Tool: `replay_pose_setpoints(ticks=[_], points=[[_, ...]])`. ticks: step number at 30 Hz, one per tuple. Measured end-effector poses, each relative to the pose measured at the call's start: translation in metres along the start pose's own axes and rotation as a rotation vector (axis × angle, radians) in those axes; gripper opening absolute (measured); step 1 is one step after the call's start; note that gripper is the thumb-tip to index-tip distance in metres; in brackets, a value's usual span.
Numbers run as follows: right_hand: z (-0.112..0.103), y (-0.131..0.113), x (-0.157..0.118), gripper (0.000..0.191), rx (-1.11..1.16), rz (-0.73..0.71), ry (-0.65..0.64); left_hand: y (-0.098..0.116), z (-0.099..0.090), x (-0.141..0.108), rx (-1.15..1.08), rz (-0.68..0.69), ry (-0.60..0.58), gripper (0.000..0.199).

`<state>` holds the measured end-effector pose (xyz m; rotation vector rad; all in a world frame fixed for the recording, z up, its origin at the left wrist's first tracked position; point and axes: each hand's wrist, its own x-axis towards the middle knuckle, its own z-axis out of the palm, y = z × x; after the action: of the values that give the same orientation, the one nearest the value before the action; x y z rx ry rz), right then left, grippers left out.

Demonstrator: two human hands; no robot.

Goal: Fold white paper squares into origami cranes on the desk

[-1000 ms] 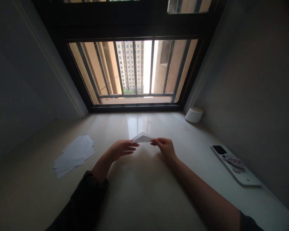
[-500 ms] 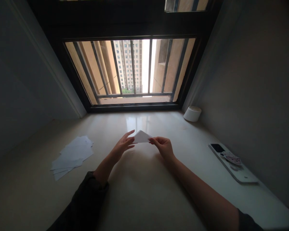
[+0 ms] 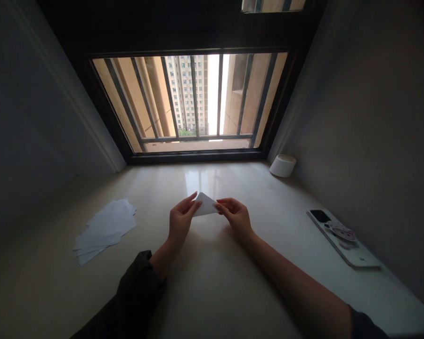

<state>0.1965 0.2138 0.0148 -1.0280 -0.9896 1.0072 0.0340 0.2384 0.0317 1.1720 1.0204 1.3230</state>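
A small white piece of folded paper (image 3: pixel 205 205), triangular with its peak up, is held above the pale surface in the middle of the view. My left hand (image 3: pixel 182 217) pinches its left side, thumb in front and fingers behind. The right corner sits between the thumb and fingers of my right hand (image 3: pixel 236 215). On the left of the surface, several loose white sheets (image 3: pixel 108 226) lie in an overlapping pile.
The pale sill (image 3: pixel 205 292) ends at a dark-framed window (image 3: pixel 198 157) with bars outside. A white roll-shaped object (image 3: pixel 283 166) stands near the window's right corner. A phone (image 3: pixel 342 240) with a cartoon decoration lies along the right wall.
My left hand has turned more upright and closed from spread fingers to a pinch on the paper. The folded paper has tilted and shifted slightly left.
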Motion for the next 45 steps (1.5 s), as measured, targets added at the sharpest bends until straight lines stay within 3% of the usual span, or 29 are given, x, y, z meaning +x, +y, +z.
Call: replay_pose_setpoints(ticks=[11,18,26,34,40,45], points=[[0.0,0.002,-0.001,0.029,-0.047,-0.009,-0.001,-0.002,0.001,0.001,0.037,0.011,0.022,0.041],[0.005,0.0,-0.007,0.037,-0.295,-0.158,-0.02,-0.005,0.002,-0.002,0.057,0.017,-0.017,0.039],[0.012,0.003,-0.007,0.031,-0.266,-0.221,-0.015,-0.008,0.0,-0.002,0.078,0.038,-0.072,0.039],[0.024,-0.008,-0.007,0.028,-0.404,-0.186,-0.01,-0.002,-0.01,-0.001,0.059,0.023,-0.052,0.037],[0.037,0.016,-0.001,0.032,-0.243,-0.108,0.074,-0.004,-0.015,0.005,0.039,0.022,-0.038,0.036],[0.029,0.027,-0.003,0.036,-0.2,-0.098,0.067,-0.01,-0.01,-0.001,0.065,0.054,-0.049,0.036]])
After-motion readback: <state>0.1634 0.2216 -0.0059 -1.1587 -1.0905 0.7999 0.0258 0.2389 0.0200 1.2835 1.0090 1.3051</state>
